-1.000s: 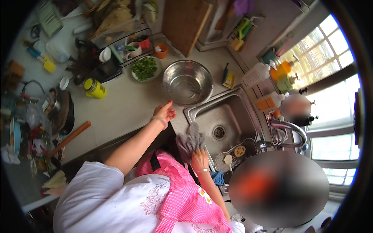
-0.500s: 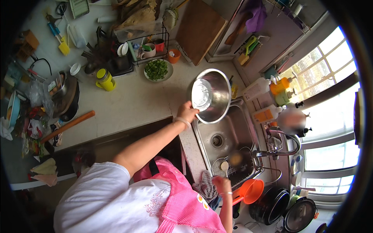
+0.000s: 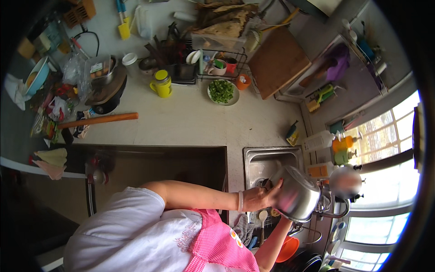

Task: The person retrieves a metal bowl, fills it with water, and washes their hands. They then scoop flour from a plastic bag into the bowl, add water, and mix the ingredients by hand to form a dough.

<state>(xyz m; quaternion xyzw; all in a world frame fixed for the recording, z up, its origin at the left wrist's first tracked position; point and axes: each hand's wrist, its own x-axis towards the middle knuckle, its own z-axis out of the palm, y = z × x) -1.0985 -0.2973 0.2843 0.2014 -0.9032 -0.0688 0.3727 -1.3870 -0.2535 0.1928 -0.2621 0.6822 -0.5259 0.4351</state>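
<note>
My left hand (image 3: 262, 199) grips the near rim of a steel bowl (image 3: 297, 195) over the sink (image 3: 272, 157). The bowl is tipped on its side, its shiny base turned up and toward the faucet (image 3: 340, 207). My right hand (image 3: 285, 218) is at the bowl's lower edge; its fingers are hidden behind the metal, so I cannot tell how they are placed. A wooden spoon (image 3: 263, 216) lies beside the sink's near end, next to a grey cloth (image 3: 244, 230). An orange dipper (image 3: 288, 249) is below my right forearm.
On the counter (image 3: 190, 127) are a plate of chopped greens (image 3: 221, 91), a yellow mug (image 3: 161, 84) and a rolling pin (image 3: 102, 120). A cutting board (image 3: 278, 63) leans at the back. Several bottles (image 3: 342, 144) line the window sill. A dark pot (image 3: 306, 262) stands at lower right.
The bowl has come from above the counter by the sink's far end down toward the faucet and tipped over. My right hand has risen to it. The view has shifted left.
</note>
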